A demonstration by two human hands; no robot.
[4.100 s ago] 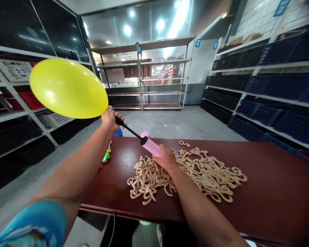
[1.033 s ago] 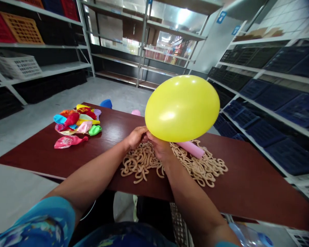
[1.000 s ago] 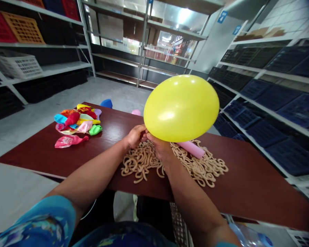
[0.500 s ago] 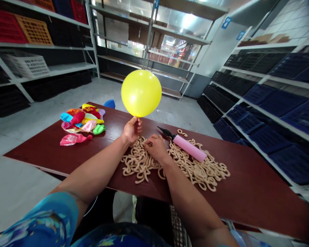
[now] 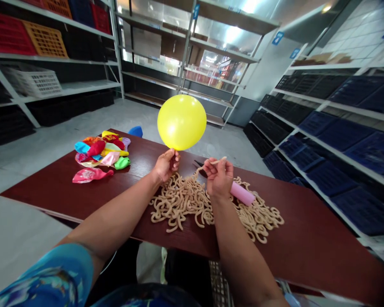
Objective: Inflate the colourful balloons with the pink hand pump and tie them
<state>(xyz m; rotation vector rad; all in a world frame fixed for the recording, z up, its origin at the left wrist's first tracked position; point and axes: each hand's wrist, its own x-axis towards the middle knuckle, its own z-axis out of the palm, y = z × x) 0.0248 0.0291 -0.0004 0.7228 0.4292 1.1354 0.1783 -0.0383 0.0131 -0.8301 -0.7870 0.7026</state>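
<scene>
An inflated yellow balloon [image 5: 181, 121] stands upright above my left hand [image 5: 167, 165], whose fingers pinch its neck. My right hand [image 5: 220, 175] is raised over the table, palm up, with a beige twisted string piece [image 5: 218, 161] between thumb and fingers; another strand trails down beside it. Below both hands spreads a heap of beige curly pieces [image 5: 185, 198]. Partly behind my right hand and wrist lies a pink balloon pump [image 5: 242, 194] with a black nozzle. To the left, a pile of uninflated balloons [image 5: 107, 149] in mixed colours rests on the table, a pink balloon [image 5: 91, 175] in front.
The dark red table [image 5: 294, 238] reaches across my front. Shelves with red and orange crates [image 5: 46, 39] stand left, dark blue crates [image 5: 336, 143] right. A metal rack [image 5: 153, 81] stands at the back. Something blue [image 5: 135, 131] shows behind the table's far edge.
My right hand has lifted from the heap, moved right and turned palm up, now holding a beige piece. My left hand and the balloon sit slightly further right and lower in view.
</scene>
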